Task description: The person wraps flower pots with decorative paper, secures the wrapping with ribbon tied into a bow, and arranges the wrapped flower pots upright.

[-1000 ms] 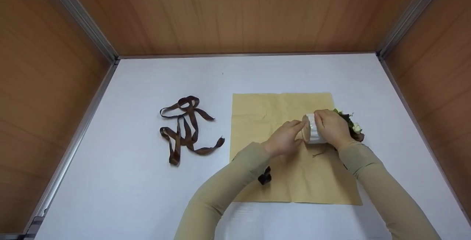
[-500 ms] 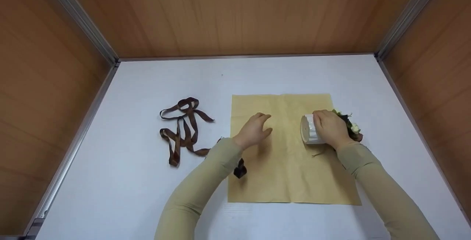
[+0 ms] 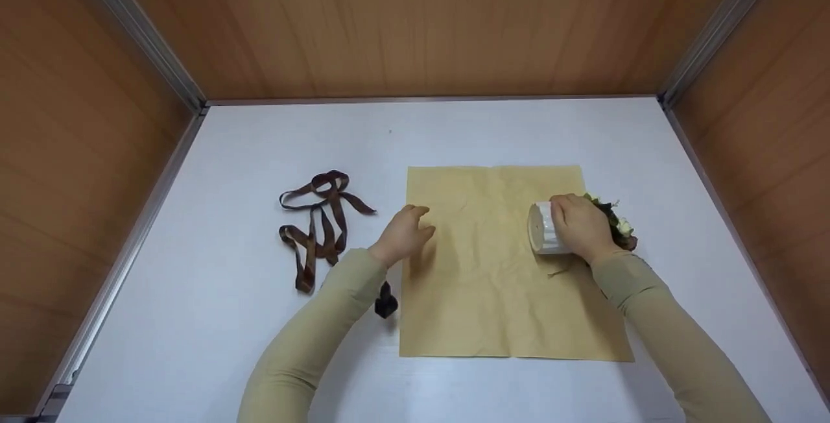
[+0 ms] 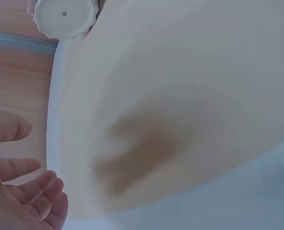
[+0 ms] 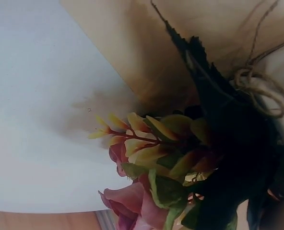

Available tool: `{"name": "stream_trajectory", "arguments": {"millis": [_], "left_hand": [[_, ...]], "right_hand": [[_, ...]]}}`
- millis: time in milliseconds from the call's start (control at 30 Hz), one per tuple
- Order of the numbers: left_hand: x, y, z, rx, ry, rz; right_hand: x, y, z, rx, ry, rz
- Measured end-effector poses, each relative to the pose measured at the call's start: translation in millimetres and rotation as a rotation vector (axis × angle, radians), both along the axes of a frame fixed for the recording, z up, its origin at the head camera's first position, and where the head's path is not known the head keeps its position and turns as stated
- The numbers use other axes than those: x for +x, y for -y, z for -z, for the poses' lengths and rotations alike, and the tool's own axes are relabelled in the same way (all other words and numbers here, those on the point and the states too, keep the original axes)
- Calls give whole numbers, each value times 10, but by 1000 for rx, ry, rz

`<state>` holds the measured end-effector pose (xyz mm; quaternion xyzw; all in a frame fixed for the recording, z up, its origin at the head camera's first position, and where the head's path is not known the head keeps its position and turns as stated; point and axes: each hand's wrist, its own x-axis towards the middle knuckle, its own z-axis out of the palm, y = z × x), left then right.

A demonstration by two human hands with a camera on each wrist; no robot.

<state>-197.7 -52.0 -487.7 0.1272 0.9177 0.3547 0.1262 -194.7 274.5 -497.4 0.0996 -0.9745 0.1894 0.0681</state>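
Observation:
My right hand (image 3: pixel 585 227) grips a white flower pot (image 3: pixel 546 228) that lies on its side, its base facing left. Flowers and leaves (image 3: pixel 619 223) stick out beyond that hand; the right wrist view shows a pink flower (image 5: pixel 137 203) and a twine bow (image 5: pixel 257 91) tied at the pot. Under the pot spreads a sheet of brown kraft paper (image 3: pixel 473 293). My left hand (image 3: pixel 403 235) hovers over the paper's left edge, fingers loosely bent and holding nothing. In the left wrist view the pot's base (image 4: pixel 65 17) shows a small hole.
A tangled brown ribbon (image 3: pixel 331 215) lies on the white table (image 3: pixel 194 319) to the left of the paper. A small black object (image 3: pixel 386 303) hangs by the left wrist. Wooden panels (image 3: pixel 415 27) enclose the table at the back and sides.
My left hand has let go of the pot's base and moved left across the paper to its left edge. My right hand and the pot have stayed nearly in place.

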Motion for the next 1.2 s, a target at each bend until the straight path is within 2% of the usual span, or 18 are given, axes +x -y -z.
{"name": "stream_trajectory", "arguments": {"millis": [100,233,367,500,733,900,1033,1200], "left_hand": [[14,102,38,-45,-2,-34],[37,197,91,-180,-21,-79],[53,236,138,-294,20,-128],[66,233,181,-332,68,-159],[105,186,221,-346,78,-192],[112,114,208,-322,93,-186],[106,68,208,-273,124,-175],[117,41,220,-156,176,-189]], "right_hand": [[7,-3,4,-9,-3,-5],[19,-9,4,-29,0,-1],[24,-11,6,-35,-8,2],[20,-6,12,-34,-10,8],[8,13,23,-9,-1,5],[9,8,20,-5,-19,4],[9,1,16,-9,-25,6],[3,1,25,-12,-16,-2]]}}
